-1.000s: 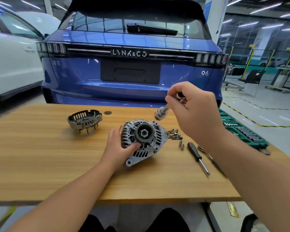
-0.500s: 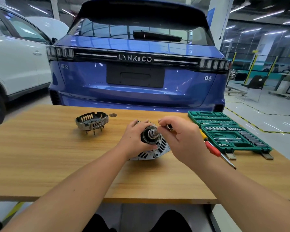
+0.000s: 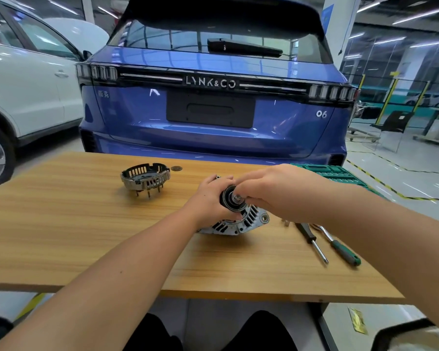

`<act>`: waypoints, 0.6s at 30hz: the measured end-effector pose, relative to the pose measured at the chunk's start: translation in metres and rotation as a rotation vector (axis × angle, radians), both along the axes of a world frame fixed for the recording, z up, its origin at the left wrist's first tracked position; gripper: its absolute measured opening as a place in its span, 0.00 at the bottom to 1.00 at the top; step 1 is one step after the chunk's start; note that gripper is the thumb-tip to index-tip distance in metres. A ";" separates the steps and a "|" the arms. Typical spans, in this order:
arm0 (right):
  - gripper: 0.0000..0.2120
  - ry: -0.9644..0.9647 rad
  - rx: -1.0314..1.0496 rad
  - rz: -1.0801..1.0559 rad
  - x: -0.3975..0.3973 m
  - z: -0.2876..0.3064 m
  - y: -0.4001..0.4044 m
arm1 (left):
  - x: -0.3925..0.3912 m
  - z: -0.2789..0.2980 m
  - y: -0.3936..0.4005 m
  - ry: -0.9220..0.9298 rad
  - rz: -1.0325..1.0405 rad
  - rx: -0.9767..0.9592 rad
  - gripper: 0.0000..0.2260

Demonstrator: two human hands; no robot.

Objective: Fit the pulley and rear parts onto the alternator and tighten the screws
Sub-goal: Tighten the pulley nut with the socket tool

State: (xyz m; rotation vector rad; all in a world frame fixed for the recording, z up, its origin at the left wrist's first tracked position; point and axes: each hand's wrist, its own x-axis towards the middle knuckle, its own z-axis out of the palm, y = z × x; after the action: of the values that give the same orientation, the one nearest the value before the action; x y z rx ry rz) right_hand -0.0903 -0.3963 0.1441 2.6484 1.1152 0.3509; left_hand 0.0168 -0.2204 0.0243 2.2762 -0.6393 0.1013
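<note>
On the bench (image 3: 86,224), my left hand (image 3: 208,198) grips the alternator (image 3: 238,224); my right hand (image 3: 271,191) pinches at the pulley (image 3: 228,198) hub, its fingertips hiding what they hold.

Automotive workshop or vehicle training hall. A wooden workbench (image 3: 61,224) stands directly behind a blue car (image 3: 213,117) badged "LYNK&CO" and "06"; a white car (image 3: 23,97) is parked beside it. The grey floor carries yellow-and-black hazard striping (image 3: 390,188), and yellow-framed glass partitions (image 3: 388,102) enclose bays at the right under strip lights (image 3: 411,19). On the bench lie an alternator (image 3: 238,224), a slotted metal rear cover (image 3: 145,178), a green socket-set case (image 3: 332,173), a screwdriver (image 3: 312,240) and a green-handled ratchet (image 3: 340,248).
</note>
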 end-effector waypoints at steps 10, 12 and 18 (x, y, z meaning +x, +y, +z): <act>0.24 -0.214 -0.159 -0.461 -0.009 0.003 0.012 | -0.001 -0.003 -0.003 -0.045 0.041 -0.011 0.34; 0.25 -0.134 -0.071 -0.615 -0.009 0.004 0.022 | -0.002 -0.004 -0.004 -0.053 0.059 -0.028 0.33; 0.14 0.011 0.058 -0.456 -0.011 0.000 0.022 | -0.003 -0.006 -0.005 -0.084 0.068 -0.016 0.36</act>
State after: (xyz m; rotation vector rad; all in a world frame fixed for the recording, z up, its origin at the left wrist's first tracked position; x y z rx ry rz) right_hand -0.1012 -0.3738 0.1445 2.8498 0.4809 0.2784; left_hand 0.0141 -0.2255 0.0178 2.2880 -0.6024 0.2347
